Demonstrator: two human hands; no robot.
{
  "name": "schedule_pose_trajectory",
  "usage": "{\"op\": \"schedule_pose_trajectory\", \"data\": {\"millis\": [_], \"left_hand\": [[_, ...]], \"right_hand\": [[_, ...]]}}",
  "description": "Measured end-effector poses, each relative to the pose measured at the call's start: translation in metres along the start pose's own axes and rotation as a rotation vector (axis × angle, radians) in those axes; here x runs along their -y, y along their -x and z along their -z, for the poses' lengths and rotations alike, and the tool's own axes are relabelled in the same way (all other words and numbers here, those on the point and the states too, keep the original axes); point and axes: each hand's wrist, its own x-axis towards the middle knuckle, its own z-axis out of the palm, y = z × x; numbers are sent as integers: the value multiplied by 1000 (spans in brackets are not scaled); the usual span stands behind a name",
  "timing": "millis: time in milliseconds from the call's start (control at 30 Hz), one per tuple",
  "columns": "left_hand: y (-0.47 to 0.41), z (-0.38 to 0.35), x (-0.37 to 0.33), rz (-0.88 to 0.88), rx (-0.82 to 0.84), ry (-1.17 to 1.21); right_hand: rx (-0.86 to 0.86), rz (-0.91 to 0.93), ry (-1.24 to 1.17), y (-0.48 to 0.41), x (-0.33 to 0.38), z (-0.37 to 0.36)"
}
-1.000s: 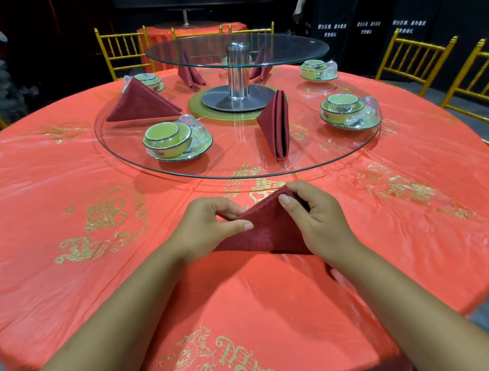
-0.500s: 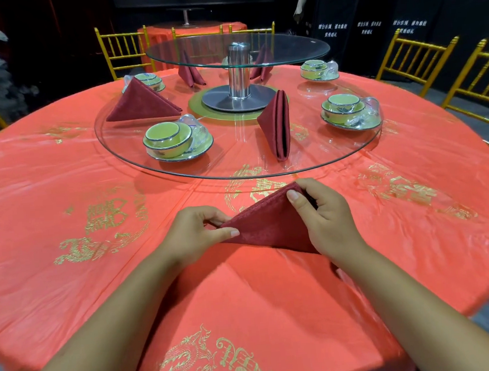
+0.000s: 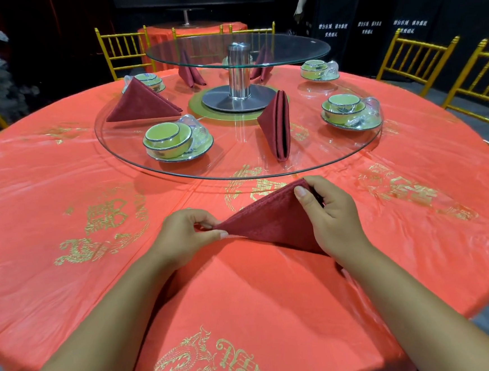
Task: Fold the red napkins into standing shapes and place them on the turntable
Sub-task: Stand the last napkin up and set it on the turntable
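Observation:
A dark red napkin (image 3: 272, 221), folded into a triangle, is lifted off the tablecloth just in front of the glass turntable (image 3: 178, 173). My left hand (image 3: 183, 237) pinches its left corner. My right hand (image 3: 333, 216) grips its upper right side, thumb on top. Two folded napkins stand on the turntable: a tent shape (image 3: 140, 105) at the left and a narrow upright one (image 3: 276, 124) near the middle. Two more folded napkins (image 3: 189, 72) stand at the back behind the steel post.
Green bowl-and-saucer sets (image 3: 175, 141) sit around the turntable, one at the right (image 3: 348, 109). A smaller glass tier (image 3: 300, 55) rises on a steel post (image 3: 238, 71). The round table has a red and gold cloth (image 3: 94, 226). Gold chairs (image 3: 414, 57) ring it.
Both hands have raised the napkin and carried it slightly toward the turntable. My left hand slid out to its left corner, stretching the fold wider.

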Motion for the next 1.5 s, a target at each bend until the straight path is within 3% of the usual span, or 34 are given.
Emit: {"op": "schedule_pose_trajectory", "data": {"millis": [167,400,500,700,1067,1500], "left_hand": [[-5,6,-7,-34,130,-112],[-12,-10,-46,-79,261,266],[-15,-16,-58,-70,244,382],[-16,-18,-54,-42,202,387],[-14,-23,-53,-43,205,438],[-12,-13,-45,-35,156,489]], "right_hand": [[46,18,20,-1,2,-1],[116,63,17,-5,8,-6],[192,56,0,-9,12,-4],[356,-100,-17,-19,8,19],[367,-37,101,-21,7,25],[455,-90,216,-8,-12,31]]}}
